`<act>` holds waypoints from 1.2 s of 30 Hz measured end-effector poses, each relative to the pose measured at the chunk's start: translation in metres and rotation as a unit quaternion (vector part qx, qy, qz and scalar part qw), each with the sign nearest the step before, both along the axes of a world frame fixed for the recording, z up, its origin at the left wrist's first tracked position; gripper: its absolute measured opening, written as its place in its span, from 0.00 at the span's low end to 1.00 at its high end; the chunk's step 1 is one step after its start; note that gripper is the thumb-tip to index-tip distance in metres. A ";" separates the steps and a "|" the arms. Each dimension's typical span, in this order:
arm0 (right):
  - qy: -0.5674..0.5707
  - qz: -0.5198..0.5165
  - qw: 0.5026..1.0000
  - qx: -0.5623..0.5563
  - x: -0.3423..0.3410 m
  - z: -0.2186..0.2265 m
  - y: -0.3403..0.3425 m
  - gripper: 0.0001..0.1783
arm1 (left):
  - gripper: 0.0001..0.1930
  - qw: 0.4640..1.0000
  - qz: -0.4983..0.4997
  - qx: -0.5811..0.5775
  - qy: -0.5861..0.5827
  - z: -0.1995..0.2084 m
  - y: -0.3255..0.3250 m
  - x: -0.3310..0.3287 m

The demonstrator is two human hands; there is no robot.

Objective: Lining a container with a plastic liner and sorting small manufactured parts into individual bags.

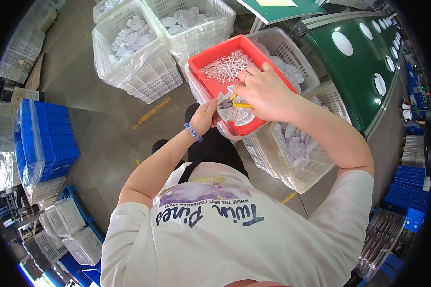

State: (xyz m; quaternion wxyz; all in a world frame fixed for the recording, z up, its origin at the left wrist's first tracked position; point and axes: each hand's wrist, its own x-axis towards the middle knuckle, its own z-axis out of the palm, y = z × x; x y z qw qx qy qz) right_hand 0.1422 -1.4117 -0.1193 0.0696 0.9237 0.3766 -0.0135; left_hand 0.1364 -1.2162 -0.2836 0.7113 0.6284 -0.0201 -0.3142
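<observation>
My left hand (207, 116) is closed on the edge of a white translucent plastic part (229, 117), round with notched edges. In my right hand (265, 93) is a pair of yellow-handled cutting pliers (243, 105), their jaws against the part. Both hands work over the near end of a red plastic bin (204, 82). Farther back in the bin lies a heap of small white plastic pieces (228, 66). Part of the pliers' handles is hidden by my right fingers.
White lined crates (151, 82) of clear discs stand at the far left, with another crate (299, 179) right of the bin. A green conveyor belt (337, 67) carrying white discs runs along the right. A blue crate (57, 138) stands at the left.
</observation>
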 end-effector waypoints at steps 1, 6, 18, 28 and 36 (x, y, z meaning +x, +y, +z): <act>0.007 -0.001 1.000 0.002 0.000 0.001 -0.001 0.18 | 0.23 1.000 -0.007 -0.004 0.006 -0.001 0.000 0.000; 0.001 0.007 1.000 0.027 0.003 0.001 -0.006 0.14 | 0.24 1.000 -0.007 0.002 -0.017 0.000 -0.001 0.004; 0.041 -0.083 0.996 0.010 0.004 -0.017 -0.014 0.26 | 0.22 0.996 0.058 0.051 -0.043 -0.006 -0.033 0.010; -0.017 -0.111 0.993 0.042 -0.010 -0.050 -0.051 0.23 | 0.26 0.928 0.010 0.310 -0.206 0.008 -0.067 0.019; 0.037 -0.221 0.968 0.109 -0.013 -0.063 -0.062 0.20 | 0.26 0.865 -0.076 0.351 -0.351 0.014 -0.063 0.053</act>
